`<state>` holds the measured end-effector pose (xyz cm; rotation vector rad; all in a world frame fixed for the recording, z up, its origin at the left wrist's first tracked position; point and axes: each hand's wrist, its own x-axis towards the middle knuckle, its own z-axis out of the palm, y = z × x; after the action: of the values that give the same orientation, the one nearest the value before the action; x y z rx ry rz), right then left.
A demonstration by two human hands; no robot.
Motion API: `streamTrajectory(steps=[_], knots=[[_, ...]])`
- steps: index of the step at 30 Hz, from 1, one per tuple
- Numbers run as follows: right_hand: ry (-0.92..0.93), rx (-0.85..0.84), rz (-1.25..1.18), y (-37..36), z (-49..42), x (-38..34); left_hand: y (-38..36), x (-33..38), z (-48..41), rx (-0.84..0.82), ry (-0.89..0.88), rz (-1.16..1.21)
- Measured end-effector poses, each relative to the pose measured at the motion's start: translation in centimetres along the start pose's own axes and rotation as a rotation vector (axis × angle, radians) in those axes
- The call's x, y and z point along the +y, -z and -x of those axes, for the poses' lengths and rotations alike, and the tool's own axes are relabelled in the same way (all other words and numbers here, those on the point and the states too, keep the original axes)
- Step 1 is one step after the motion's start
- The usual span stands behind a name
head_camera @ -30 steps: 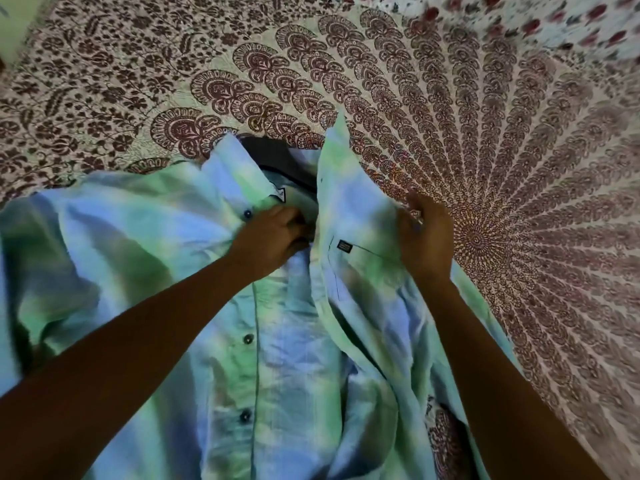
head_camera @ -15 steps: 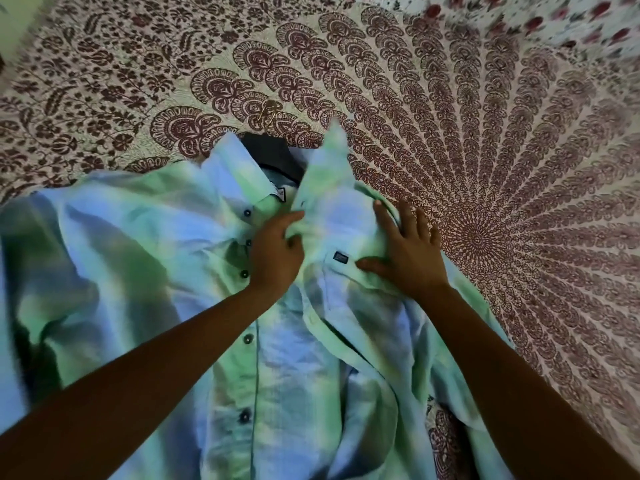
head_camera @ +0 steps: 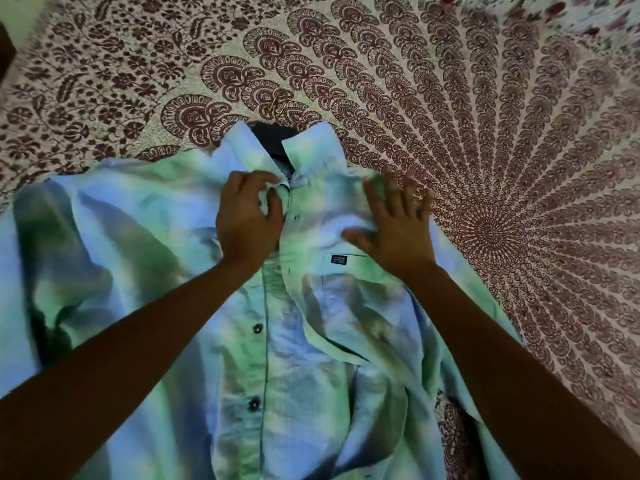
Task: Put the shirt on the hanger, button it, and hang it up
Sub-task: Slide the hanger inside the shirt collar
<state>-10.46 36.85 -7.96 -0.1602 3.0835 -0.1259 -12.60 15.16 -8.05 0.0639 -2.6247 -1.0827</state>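
A cream bedspread printed with maroon paisley and fan-shaped mandala motifs [head_camera: 485, 133] fills the view and lies under everything else. Spread across its lower left is a short-sleeved shirt of pale blue and green tie-dye cotton [head_camera: 145, 258], front side up, its lower edge cut off by the frame. Two bare forearms reach in from the bottom corners. The left hand [head_camera: 247, 220] is curled at the neck, pinching the edge of the shirt's left front panel between thumb and fingers just below the collar. The right hand [head_camera: 394, 223] lies flat with fingers spread, pressing the other panel down beside a chest pocket with a small dark label [head_camera: 338, 260]. A black hanger [head_camera: 273, 142] shows only as a dark patch inside the open collar; its gold wire hook [head_camera: 278, 103] lies on the bedspread above. Two dark buttons [head_camera: 257, 328] sit unfastened down the placket.
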Motion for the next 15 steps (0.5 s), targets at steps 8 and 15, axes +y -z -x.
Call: streamTrajectory(steps=[8, 15], knots=[[0.247, 0.009, 0.290, -2.2, 0.0, 0.0, -1.3, -1.4, -6.4, -0.591, -0.140, -0.586], [0.189, -0.046, 0.325, -2.0, -0.9, -0.7, -2.0, -1.2, -7.5, -0.337, 0.130, -0.101]])
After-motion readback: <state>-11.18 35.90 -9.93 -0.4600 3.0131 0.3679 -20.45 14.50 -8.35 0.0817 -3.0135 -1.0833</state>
